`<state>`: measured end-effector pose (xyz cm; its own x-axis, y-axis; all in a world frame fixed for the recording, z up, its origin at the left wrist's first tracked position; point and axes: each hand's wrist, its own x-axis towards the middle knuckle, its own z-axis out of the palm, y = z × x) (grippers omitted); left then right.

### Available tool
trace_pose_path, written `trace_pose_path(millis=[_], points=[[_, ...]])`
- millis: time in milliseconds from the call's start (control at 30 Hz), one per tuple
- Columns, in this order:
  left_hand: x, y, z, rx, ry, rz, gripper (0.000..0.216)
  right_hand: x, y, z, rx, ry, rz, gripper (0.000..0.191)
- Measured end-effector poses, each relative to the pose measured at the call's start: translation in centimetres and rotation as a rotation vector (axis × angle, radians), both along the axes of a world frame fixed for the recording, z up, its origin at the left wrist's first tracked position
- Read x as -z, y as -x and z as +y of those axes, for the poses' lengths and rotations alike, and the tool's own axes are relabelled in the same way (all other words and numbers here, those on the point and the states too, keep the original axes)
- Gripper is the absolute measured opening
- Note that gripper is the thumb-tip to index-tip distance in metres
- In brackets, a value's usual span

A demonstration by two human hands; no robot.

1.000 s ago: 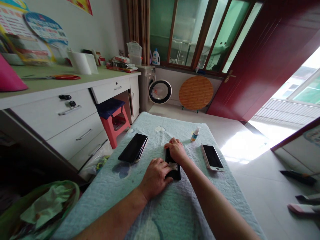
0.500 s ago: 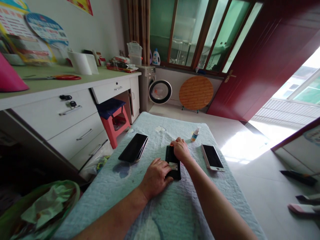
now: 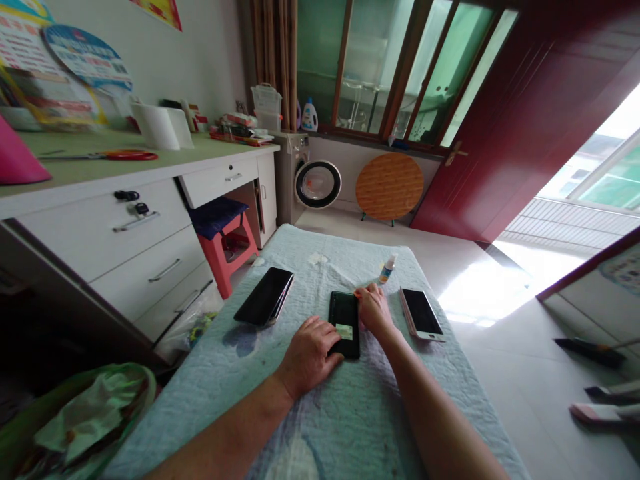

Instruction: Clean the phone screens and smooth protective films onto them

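My L hand [image 3: 311, 348] lies loose, unclenched, on phone's [image 3: 344, 310] near-left edge; R hand [image 3: 374, 308] curled by far-right edge, can't tell if pinching. Best: L steady, phone flat.

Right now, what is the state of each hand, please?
Left hand: open, resting on the black rectangular phone.
Right hand: curled at the phone's right edge; whether holding anything cannot be told.
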<state>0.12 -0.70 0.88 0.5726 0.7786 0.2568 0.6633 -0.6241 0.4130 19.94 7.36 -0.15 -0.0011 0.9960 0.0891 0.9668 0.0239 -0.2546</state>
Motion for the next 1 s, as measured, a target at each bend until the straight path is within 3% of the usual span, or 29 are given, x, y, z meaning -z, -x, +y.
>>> trace_pose_path(millis=[200, 667, 1000], points=[[0.2, 0.1, 0.3, 0.014, 0.005, -0.008, 0.020, -0.2, -0.1, -1.5, 0.007, 0.014, 0.030, 0.029], [0.2, 0.1, 0.4, 0.039, 0.011, -0.043, 0.021, -2.5, 0.1, -6.5, -0.159, 0.120, -0.026, 0.027], [0.6, 0.1, 0.4, 0.041, -0.021, -0.062, 0.021, -3.5, -1.1, -8.1, -0.365, 0.205, 0.070, 0.024]])
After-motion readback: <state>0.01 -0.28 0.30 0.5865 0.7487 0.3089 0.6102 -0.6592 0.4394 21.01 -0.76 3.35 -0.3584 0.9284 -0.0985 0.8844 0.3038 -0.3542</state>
